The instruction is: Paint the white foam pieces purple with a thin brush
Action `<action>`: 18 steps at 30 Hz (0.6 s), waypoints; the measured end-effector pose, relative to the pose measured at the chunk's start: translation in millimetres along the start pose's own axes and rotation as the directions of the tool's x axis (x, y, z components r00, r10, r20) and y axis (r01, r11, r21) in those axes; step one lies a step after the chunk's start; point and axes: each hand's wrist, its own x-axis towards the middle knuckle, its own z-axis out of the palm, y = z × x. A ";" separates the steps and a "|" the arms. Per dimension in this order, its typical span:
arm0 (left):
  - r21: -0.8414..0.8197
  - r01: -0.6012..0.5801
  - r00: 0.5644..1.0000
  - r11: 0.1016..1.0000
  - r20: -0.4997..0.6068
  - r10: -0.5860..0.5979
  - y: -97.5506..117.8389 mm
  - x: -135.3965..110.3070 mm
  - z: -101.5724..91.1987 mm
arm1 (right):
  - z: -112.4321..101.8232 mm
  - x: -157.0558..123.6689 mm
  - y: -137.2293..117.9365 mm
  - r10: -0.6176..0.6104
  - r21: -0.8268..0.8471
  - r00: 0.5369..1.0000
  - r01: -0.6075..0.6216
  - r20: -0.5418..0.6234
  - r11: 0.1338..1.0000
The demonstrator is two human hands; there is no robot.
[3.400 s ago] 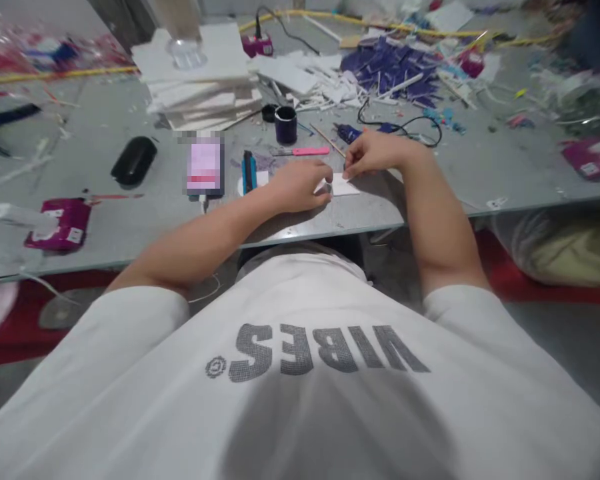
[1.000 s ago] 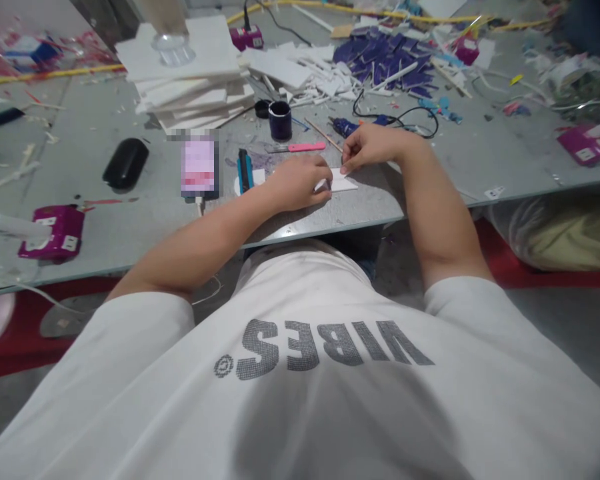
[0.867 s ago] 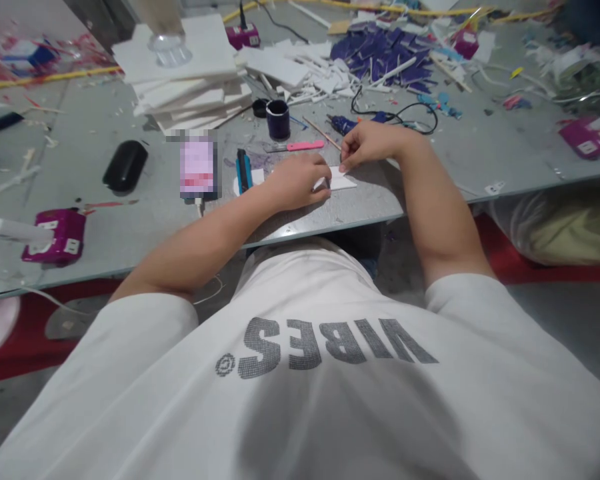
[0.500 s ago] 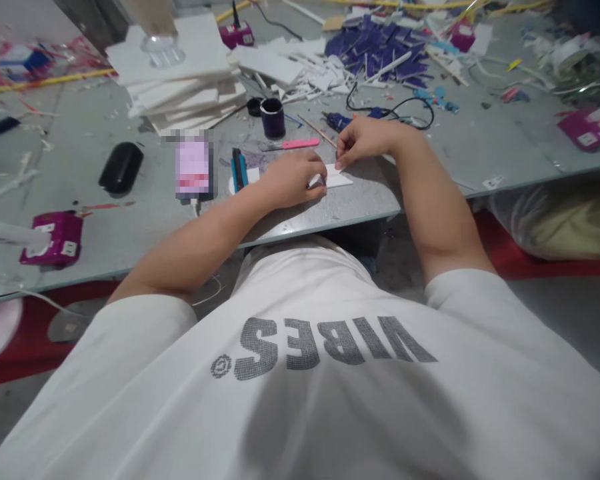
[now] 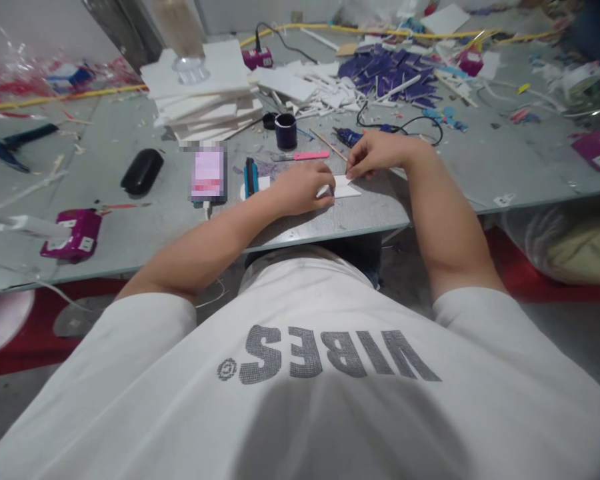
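A small flat white piece of board [image 5: 347,189] lies near the table's front edge. My left hand [image 5: 304,189] rests at its left end, fingers curled and thumb closed against it. At its far edge, my right hand [image 5: 376,155] pinches thumb and fingertips together; what lies between those fingertips is too small to make out. A pink-handled craft knife [image 5: 310,156] and a thin wooden stick [image 5: 329,145] lie just beyond the hands. Left of them is a blue and black box cutter [image 5: 251,177], with a white scrap beside it.
Behind stand an open dark jar [image 5: 286,132] and a blue glue gun [image 5: 349,137] with a black cord. Farther back are stacked white boards [image 5: 205,93] and purple scraps [image 5: 387,72]. A phone [image 5: 209,175], black case [image 5: 143,172] and purple tape dispenser [image 5: 73,235] lie left.
The camera view has shifted, so the table and its things appear lower and farther right. Both hands stay at the white piece with little visible change in their grip.
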 end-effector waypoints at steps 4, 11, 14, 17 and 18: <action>0.005 -0.018 1.000 1.000 0.015 0.018 -0.7 0.0 -1.9 | -0.1 5.9 6.5 -0.005 -0.024 1.000 0.005 -0.024 1.000; 0.008 0.046 0.998 0.999 0.032 -0.046 2.1 -1.1 -2.1 | 0.2 6.6 8.2 -0.013 -0.017 0.999 0.012 -0.045 1.000; 0.007 0.053 0.997 0.999 0.049 -0.053 1.3 -0.9 -0.7 | 0.1 4.6 6.9 -0.039 -0.005 0.998 0.039 -0.044 0.999; 0.020 0.029 0.998 0.999 0.059 -0.030 -0.7 0.1 0.1 | -0.2 4.1 6.0 -0.046 -0.013 0.999 0.045 -0.030 0.999; 0.021 0.020 0.998 1.000 0.059 -0.021 -1.4 0.4 0.2 | -0.2 4.1 5.8 -0.042 -0.012 0.999 0.042 -0.027 0.999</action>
